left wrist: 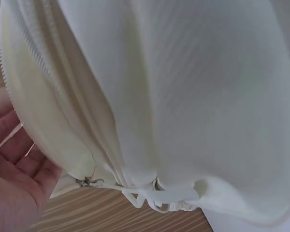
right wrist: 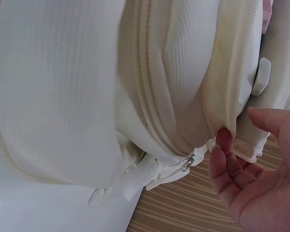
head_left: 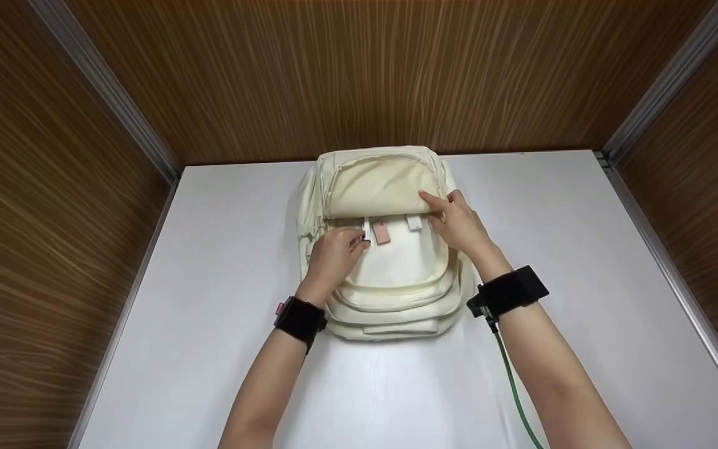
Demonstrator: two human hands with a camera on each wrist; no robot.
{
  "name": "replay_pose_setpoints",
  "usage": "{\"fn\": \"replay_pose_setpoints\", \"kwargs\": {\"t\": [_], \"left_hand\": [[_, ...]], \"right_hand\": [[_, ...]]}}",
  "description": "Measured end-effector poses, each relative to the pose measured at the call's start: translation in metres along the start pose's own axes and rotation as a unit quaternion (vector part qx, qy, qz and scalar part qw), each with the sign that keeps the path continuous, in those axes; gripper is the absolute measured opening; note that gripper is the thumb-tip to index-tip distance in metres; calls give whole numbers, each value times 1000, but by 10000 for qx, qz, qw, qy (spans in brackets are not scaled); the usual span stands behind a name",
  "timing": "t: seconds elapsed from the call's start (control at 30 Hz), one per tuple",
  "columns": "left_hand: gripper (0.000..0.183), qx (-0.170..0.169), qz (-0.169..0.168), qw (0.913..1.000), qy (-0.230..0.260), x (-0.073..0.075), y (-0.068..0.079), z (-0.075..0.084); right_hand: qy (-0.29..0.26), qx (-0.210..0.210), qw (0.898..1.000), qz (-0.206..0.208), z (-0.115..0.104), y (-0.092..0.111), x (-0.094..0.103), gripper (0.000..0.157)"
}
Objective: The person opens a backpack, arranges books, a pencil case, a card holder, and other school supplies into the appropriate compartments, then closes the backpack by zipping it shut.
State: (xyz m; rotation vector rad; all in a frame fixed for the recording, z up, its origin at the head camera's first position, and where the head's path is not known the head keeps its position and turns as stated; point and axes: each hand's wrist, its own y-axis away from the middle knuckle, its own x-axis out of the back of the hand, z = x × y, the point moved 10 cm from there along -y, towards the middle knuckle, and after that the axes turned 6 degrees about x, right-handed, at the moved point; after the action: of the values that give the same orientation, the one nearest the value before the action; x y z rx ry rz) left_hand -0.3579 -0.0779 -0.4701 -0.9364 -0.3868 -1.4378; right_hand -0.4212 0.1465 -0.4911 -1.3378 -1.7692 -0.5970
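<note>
A cream backpack (head_left: pixel 396 312) lies on the table with its front pocket unzipped, the pocket flap (head_left: pixel 378 190) folded up. At the pocket's left side my left hand (head_left: pixel 332 254) pinches a slim white item (head_left: pixel 366 226) with a dark end, its kind unclear. My right hand (head_left: pixel 464 227) holds the flap's right edge, thumb below and fingers above. Between the hands, a small pink block (head_left: pixel 381 232) and a small white block (head_left: pixel 414 222) stick out from under the flap. In the left wrist view the fingertips are partly hidden by the backpack.
The white table (head_left: pixel 209 280) runs round the backpack. Wood-grain panels (head_left: pixel 359 75) stand behind and at both sides, with metal rails (head_left: pixel 103 93) at the corners. A green cable (head_left: pixel 515 386) trails from the right wrist band (head_left: pixel 508 292) to the front edge.
</note>
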Motion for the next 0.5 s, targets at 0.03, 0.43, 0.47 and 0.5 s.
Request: {"fn": "replay_pose_setpoints", "kwargs": {"t": [0.03,0.43,0.47,0.5], "left_hand": [[15,8,173,9998,-19,5,0,-2],[32,1448,696,9856,526,32,-8,-76],[36,1529,494,9850,630,28,-9,-81],[39,1585,313,9843,709,25,-11,-85]], "right_hand": [[7,7,10000,11,0,0,0,51],[74,19,9999,130,0,-1,0,50],[79,24,9999,144,0,-1,0,50],[83,27,9998,155,0,-1,0,50]]}}
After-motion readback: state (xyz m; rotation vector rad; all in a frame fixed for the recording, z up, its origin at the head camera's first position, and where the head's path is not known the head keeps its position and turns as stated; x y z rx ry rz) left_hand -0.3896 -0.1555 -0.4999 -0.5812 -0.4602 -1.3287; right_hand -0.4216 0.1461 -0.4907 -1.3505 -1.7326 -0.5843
